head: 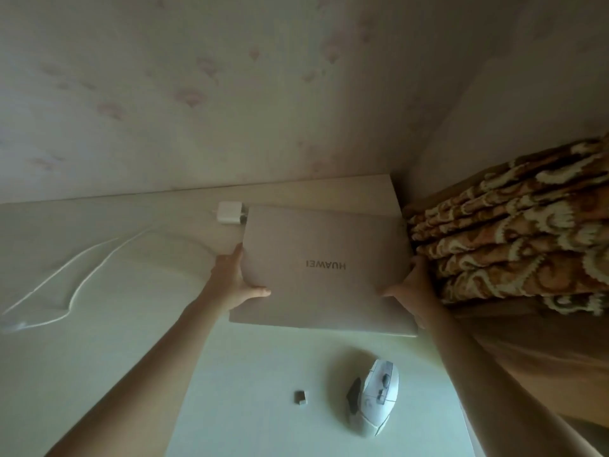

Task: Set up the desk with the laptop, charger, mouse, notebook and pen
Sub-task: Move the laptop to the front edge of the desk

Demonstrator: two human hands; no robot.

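- Head view: a closed, silver-grey laptop [324, 268] with the word HUAWEI on its lid, reading upside down from here, sits toward the far right of a pale, light-wood desk [99, 324].
- The left hand [234, 281] grasps the laptop's left edge, thumb lying on top of the lid.
- The right hand [410, 285] grasps the laptop's right edge, thumb also on the lid.
- A white square charger block [228, 211] lies just beyond the laptop's far left corner; its thin white cable [85, 275] trails in loops across the desk to the left.
- A white computer mouse with dark side buttons [375, 402] rests on the desk nearer the person, apart from the laptop.
- A small grey USB dongle [300, 398] lies just left of the mouse.
- A folded brown-and-cream patterned blanket [514, 239] lies right of the desk, beside the right hand.
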